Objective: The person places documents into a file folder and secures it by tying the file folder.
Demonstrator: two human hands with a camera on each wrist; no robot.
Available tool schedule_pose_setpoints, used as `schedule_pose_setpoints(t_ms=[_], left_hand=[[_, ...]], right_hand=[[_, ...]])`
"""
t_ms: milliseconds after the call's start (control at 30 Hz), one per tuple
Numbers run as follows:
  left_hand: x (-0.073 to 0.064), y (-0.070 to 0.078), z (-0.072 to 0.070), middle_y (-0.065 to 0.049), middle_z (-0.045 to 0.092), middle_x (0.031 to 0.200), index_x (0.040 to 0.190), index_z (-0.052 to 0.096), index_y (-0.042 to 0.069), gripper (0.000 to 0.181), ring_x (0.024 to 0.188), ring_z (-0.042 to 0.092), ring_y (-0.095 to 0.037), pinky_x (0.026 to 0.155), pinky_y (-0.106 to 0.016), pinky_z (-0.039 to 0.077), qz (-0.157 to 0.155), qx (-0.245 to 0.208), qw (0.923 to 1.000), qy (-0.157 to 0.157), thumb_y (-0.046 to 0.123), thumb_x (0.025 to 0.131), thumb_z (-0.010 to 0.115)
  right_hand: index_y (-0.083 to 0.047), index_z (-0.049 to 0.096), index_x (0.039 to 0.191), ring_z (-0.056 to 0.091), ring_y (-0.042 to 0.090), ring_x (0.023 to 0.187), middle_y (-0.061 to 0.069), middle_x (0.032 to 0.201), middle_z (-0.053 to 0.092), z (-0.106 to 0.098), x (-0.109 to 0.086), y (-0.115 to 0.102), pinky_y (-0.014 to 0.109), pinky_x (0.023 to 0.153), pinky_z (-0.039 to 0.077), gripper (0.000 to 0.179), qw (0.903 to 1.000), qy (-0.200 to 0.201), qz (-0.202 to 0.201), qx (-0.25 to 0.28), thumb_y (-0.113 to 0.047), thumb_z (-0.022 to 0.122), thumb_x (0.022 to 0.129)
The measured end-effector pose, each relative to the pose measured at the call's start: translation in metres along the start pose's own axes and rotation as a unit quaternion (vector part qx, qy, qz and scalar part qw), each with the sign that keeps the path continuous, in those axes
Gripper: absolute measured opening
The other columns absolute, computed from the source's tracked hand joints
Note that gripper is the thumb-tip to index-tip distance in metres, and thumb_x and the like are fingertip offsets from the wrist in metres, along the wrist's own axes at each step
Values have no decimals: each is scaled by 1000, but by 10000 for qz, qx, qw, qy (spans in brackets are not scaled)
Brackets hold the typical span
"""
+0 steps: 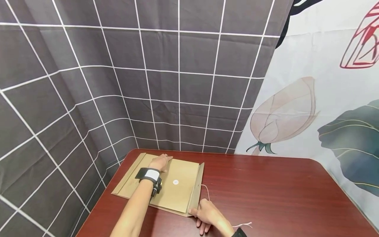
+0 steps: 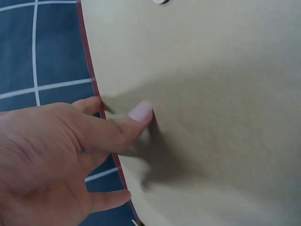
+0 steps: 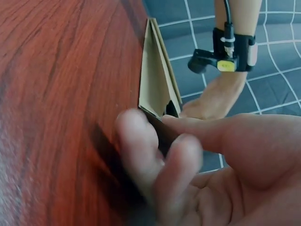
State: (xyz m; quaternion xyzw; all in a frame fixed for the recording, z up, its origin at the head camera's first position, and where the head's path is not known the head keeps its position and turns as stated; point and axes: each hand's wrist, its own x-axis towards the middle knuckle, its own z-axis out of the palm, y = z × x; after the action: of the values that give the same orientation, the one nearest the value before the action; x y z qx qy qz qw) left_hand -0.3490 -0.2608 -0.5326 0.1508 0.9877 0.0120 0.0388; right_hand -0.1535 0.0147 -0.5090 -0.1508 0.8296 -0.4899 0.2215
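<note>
A tan kraft-paper document envelope (image 1: 184,168) lies on the table, with a round white button (image 1: 175,182) on its face. My left hand (image 1: 160,163) rests on its upper part near the far edge, fingers extended. In the left wrist view, the thumb of that left hand (image 2: 51,155) lies on the paper while other fingers reach around the edge. At the near right corner my right hand (image 1: 207,212) pinches the side flap (image 1: 197,187), thumb above and fingers below. The right wrist view shows this flap (image 3: 153,77) standing partly raised beside the envelope body.
A white string (image 1: 206,189) comes off the flap, and its loose end (image 1: 244,225) lies right of my right wrist. The red-brown wooden table (image 1: 266,187) extends to the right. A grey checked curtain (image 1: 160,85) and a white printed one (image 1: 296,65) hang behind it.
</note>
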Motion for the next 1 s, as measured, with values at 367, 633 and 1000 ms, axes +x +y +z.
schedule_pose_setpoints(t_ms=[367,633,1000], left_hand=[[-29,36,-48,-20,60,120,115,58,4,69,121,49,-38,98,-45,42,68,-318,9992,230,-10,53,84],[-30,39,-51,-18,61,109,113,58,4,65,109,56,-34,93,-40,46,250,-150,9990,344,-8,55,84],[-25,40,-52,-16,59,105,110,56,4,63,101,57,-33,90,-40,47,175,-241,9989,357,-9,54,85]], right_hand=[[6,62,64,62,29,41,18,53,61,7,9,5,35,37,50,28,9967,-275,27,764,-6,62,89],[7,61,71,64,32,46,21,57,63,9,9,8,31,36,49,29,9926,-345,49,1167,-14,61,92],[10,54,83,66,39,55,28,66,64,13,9,10,30,38,50,22,9787,-446,22,2003,-8,56,93]])
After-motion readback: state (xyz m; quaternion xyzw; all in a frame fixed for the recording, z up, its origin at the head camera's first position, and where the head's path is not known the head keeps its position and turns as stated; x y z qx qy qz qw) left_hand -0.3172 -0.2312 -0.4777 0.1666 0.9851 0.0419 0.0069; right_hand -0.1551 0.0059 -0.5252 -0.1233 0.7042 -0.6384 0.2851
